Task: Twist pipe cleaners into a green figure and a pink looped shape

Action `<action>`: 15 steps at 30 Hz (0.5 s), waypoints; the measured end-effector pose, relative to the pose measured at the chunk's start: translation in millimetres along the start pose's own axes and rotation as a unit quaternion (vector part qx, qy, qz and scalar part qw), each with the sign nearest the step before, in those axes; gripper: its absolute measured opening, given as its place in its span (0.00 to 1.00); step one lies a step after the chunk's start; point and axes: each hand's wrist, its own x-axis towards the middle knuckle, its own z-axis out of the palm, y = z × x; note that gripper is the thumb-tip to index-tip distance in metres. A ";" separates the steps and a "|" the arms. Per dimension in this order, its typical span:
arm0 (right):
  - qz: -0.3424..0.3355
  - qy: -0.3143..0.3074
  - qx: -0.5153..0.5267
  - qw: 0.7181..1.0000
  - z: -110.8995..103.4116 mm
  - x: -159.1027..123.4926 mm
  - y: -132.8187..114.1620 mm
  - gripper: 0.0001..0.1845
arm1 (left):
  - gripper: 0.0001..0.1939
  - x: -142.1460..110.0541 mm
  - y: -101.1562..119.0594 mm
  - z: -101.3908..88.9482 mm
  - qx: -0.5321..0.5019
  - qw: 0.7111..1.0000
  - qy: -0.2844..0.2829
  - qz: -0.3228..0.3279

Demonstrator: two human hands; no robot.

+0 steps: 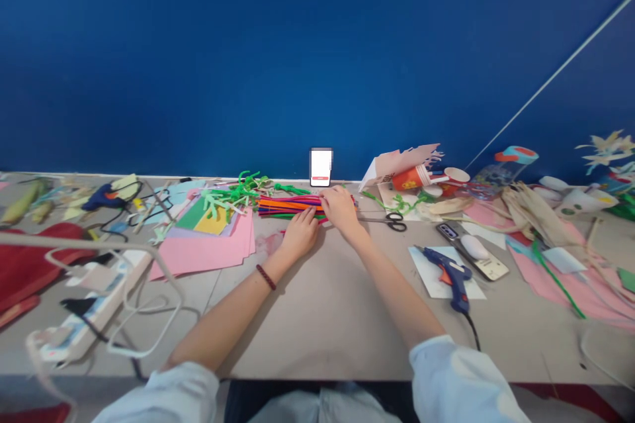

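Observation:
A bundle of colourful pipe cleaners in orange, red, purple and green lies lengthwise on the table near the blue wall. My left hand is at the near edge of the bundle, its fingers closed on some of the stems. Further right, my right hand curls over the bundle from above, and its fingertips are partly hidden. The two hands are close together. Just beyond them a phone with a bright screen leans upright against the wall. Black-handled scissors lie to the right of my right hand.
Pink paper sheets and green pipe-cleaner pieces lie on the left, beyond a white power strip with cables. On the right are a blue glue gun, a phone with a white mouse, and paper cups.

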 end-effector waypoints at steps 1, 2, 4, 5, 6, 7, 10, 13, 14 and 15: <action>-0.005 0.003 0.017 1.000 -0.5 0.5 -1.9 0.12 | 0.10 0.3 0.3 -0.9 -0.004 1.000 -0.002 -0.002; -0.009 0.005 0.033 0.999 -0.6 0.9 -4.0 0.12 | 0.10 0.6 0.6 -1.9 -0.009 1.000 -0.003 -0.005; -0.022 0.009 0.062 0.998 -0.6 1.6 -9.1 0.12 | 0.11 1.3 1.3 -4.1 -0.019 1.000 -0.008 -0.012; -0.032 0.010 0.075 0.997 -0.9 1.8 -12.1 0.12 | 0.11 1.6 1.6 -5.1 -0.021 1.000 -0.010 -0.015; -0.044 0.012 0.089 0.995 -1.7 1.8 -15.2 0.12 | 0.11 1.9 1.9 -5.9 -0.022 1.000 -0.012 -0.018; -0.057 0.013 0.103 0.993 -3.1 1.7 -18.4 0.12 | 0.12 2.1 2.1 -6.5 -0.023 0.999 -0.015 -0.019; -0.074 0.016 0.131 0.988 -12.1 1.1 -26.2 0.12 | 0.12 2.0 2.0 -6.8 -0.022 0.999 -0.017 -0.019; -0.029 0.017 0.131 0.991 -27.0 1.2 -26.5 0.12 | 0.12 0.8 1.2 -5.1 -0.010 1.000 -0.005 -0.012; -0.010 0.014 0.129 0.991 -32.7 1.5 -24.1 0.12 | 0.12 0.4 0.9 -4.4 -0.006 1.000 -0.001 -0.009; 0.004 0.009 0.127 0.992 -38.4 1.8 -20.5 0.12 | 0.12 0.1 0.6 -3.8 -0.005 1.000 0.001 -0.008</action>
